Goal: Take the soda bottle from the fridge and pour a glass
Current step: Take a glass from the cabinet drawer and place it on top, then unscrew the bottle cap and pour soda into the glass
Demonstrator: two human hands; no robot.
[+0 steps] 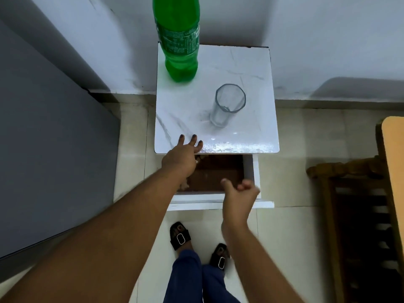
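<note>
A green soda bottle (178, 38) stands upright at the back left of a small white side table (251, 68); its cap is out of frame. An empty clear glass (227, 107) stands upright near the table's middle. My left hand (181, 157) is at the table's front left edge, fingers spread, fingertips resting on the top. My right hand (239, 194) hovers lower, over the front of the pulled-out drawer, fingers loosely curled, nothing visible in it. Both hands are apart from the bottle and the glass.
The table's drawer (218, 176) is pulled out, showing a brown bottom. A grey fridge side (43, 149) fills the left. A wooden chair (358, 215) and an orange tabletop edge (393, 160) stand at the right. My sandalled feet (180, 236) are on the tiled floor.
</note>
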